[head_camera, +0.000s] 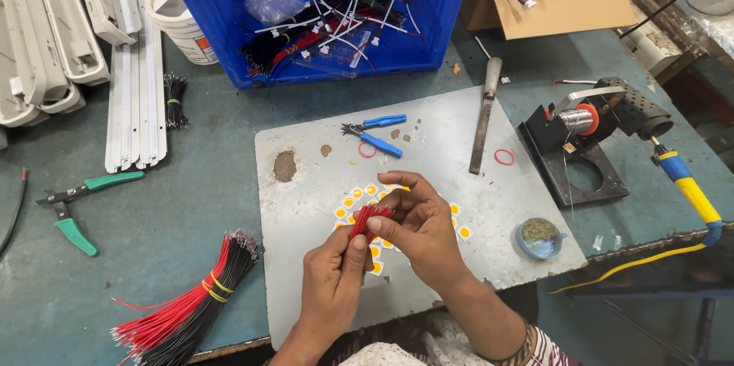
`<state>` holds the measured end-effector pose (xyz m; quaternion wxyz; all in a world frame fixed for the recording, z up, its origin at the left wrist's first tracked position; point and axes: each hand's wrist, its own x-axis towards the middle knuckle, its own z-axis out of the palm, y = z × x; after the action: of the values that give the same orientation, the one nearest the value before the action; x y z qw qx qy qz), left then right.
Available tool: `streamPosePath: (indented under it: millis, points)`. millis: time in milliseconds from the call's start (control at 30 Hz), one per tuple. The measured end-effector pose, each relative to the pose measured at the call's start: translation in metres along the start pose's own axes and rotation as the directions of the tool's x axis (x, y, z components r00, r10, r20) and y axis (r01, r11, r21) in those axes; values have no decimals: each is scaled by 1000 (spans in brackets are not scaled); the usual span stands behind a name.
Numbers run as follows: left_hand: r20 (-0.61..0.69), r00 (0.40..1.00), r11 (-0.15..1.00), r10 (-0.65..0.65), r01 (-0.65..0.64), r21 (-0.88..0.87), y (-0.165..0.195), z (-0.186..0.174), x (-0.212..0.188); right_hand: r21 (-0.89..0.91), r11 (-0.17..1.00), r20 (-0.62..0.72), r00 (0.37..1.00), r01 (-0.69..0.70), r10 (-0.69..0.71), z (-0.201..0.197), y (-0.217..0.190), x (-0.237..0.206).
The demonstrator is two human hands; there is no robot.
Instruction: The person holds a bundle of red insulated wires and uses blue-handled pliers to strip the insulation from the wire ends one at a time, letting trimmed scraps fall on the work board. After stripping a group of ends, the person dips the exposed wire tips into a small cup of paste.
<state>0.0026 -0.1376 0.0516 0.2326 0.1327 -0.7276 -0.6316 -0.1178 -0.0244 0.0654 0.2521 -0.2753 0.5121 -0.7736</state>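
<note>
On the far left of the blue-green desk (191, 182) lie green-handled wire cutters (73, 213), and nearer the person a banded bundle of red and black wires (191, 301). The left hand (332, 278) and the right hand (417, 224) meet over the grey metal plate (451, 144), both closed around a small bunch of short red wires (368, 222), just above small yellow-centred white square chips (359, 198). The step looks like sorting or separating wires; picking one out calls for fine fingertip work. Blue-handled pliers (378, 136) lie beyond, and a soldering iron stand (589, 133) stands right.
</note>
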Motion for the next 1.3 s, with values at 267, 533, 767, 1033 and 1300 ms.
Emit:
streamPosePath:
  millis: [267, 533, 767, 1033, 1300]
  points:
    - [4, 995, 994, 104, -104, 38, -1, -2, -1, 3, 999, 39, 999, -38, 38, 2, -6, 2]
    - [12, 1000, 1000, 13, -13, 8, -2, -2, -2, 11, 1000, 0, 1000, 4, -4, 3, -3, -1]
    - [-3, 998, 998, 65, -65, 14, -6, 0, -3, 19, 1000, -23, 1000, 14, -14, -1, 1, 1]
    - [-10, 998, 997, 66, -66, -34, -5, 4, -1, -177, 970, -9, 985, 166, -170, 6, 12, -7]
    - [-22, 998, 998, 53, -53, -28, -8, 5, -2, -329, 918, -23, 970, 223, -243, 11, 14, -10]
